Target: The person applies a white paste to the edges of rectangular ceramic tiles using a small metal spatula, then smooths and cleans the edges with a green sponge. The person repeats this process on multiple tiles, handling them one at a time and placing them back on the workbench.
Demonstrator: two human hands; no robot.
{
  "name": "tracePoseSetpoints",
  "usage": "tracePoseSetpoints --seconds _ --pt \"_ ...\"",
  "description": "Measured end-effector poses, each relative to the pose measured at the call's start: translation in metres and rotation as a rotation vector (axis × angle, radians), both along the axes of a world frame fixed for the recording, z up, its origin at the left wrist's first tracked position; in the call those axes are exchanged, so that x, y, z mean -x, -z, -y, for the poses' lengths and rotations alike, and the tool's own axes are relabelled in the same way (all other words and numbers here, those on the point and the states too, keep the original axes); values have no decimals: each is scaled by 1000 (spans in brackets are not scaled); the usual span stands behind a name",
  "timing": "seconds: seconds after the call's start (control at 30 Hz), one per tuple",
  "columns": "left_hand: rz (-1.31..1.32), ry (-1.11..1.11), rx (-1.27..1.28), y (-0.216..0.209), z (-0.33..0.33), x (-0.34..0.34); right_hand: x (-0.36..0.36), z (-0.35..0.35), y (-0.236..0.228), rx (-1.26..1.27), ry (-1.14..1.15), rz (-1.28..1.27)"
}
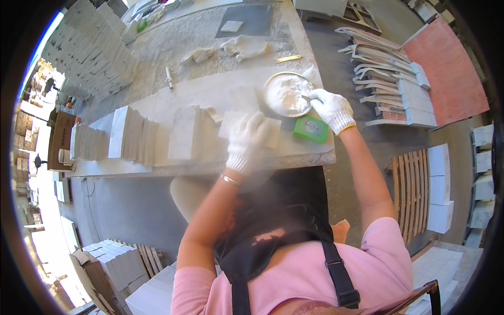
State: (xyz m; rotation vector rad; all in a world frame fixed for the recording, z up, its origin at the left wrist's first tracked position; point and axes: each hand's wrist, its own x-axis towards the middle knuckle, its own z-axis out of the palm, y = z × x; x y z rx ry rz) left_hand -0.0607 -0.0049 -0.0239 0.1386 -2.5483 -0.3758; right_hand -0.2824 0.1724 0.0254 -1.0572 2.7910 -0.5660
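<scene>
My left hand (245, 140), in a white knitted glove, is over a white stone tile (271, 134) near the table's front edge. Its fingers grip the tile and hide its middle. My right hand (333, 110), gloved too, is closed at the right rim of a round bowl (267, 101). Its fingertips pinch something small and dark that I cannot make out, touching the white powder (287, 93) in the bowl. Just below the bowl lies a green box (311, 129). Another pale tile (243, 97) lies behind the held one, blurred by haze.
Rows of upright tiles (128, 134) stand along the table's left side, with a tall stack (86, 47) behind. Gloves (244, 47), a yellow strip (289, 59) and a dark mat (242, 21) lie farther back. Pallets (410, 194) with white blocks stand right of the table.
</scene>
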Motion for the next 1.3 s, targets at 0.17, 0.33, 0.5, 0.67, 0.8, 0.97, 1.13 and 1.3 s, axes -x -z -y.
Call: tracePoseSetpoints --seconds 0.17,0.33,0.5,0.67,0.8,0.97,1.13,1.3 --pt "158 -26 52 -12 10 -2 -5 1 -9 -34 -20 37" --pt "170 87 118 -25 36 -1 -27 -49 -14 81 132 -52" --pt "297 148 72 -33 36 5 -48 -70 19 -1 -53 -73" --pt "163 169 40 -47 -12 0 -44 -61 48 84 -192 -149" --pt "243 204 -98 -51 -62 11 -38 -97 48 141 -127 -118" --pt "382 202 -133 -36 -106 56 -39 -174 49 589 445 456" --pt "509 209 -92 -19 -130 96 -44 -194 72 964 482 786" --pt "384 235 -104 -6 -130 99 -35 -181 75 990 403 692"
